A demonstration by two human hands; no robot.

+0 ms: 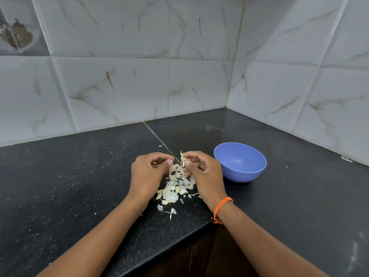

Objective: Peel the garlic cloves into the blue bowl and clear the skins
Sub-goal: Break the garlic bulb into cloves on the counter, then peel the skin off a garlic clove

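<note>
**Hands at work over the garlic pile**

The speckled black stone counter (79, 176) ran into the tiled corner, and on it, right of the action, sat the round blue plastic bowl (240, 161), upright. Both hands hovered between! The right hand (201, 170), orange braided band (221, 208) on its wrist, pinched a pale garlic clove (182, 159) in curled fingers. The left hand (148, 172) curled too; whether it gripped anything, I couldn't tell. Below them lay the heap of papery white skins and cloves (175, 188).
</note>
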